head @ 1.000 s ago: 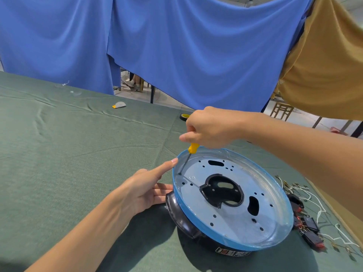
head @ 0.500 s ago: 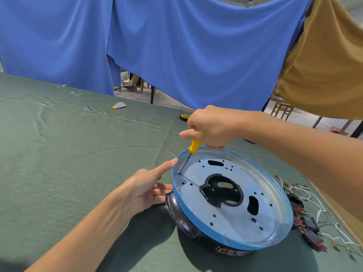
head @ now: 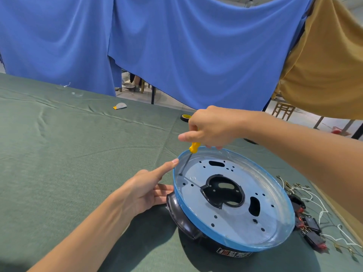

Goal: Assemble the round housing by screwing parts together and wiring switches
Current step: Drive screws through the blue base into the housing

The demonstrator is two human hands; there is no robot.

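Note:
The round housing (head: 233, 238) lies on the green cloth, a black body with a blue rim and a grey metal plate with a black centre ring. My right hand (head: 212, 128) is shut on a yellow-handled screwdriver (head: 193, 148), whose tip stands on a screw (head: 180, 174) at the plate's left edge. My left hand (head: 145, 190) rests against the housing's left side, forefinger stretched along the blue rim, other fingers at the black body.
Black switches (head: 310, 224) with red parts and white wires (head: 322, 213) lie right of the housing. A roll of tape (head: 185, 117) sits behind my right hand. A small yellow-grey scrap (head: 120, 106) lies further left. Blue and tan curtains hang behind the table.
My right hand has turned slightly on the screwdriver handle, whose tip stays on the same screw. My left hand and the housing have not moved.

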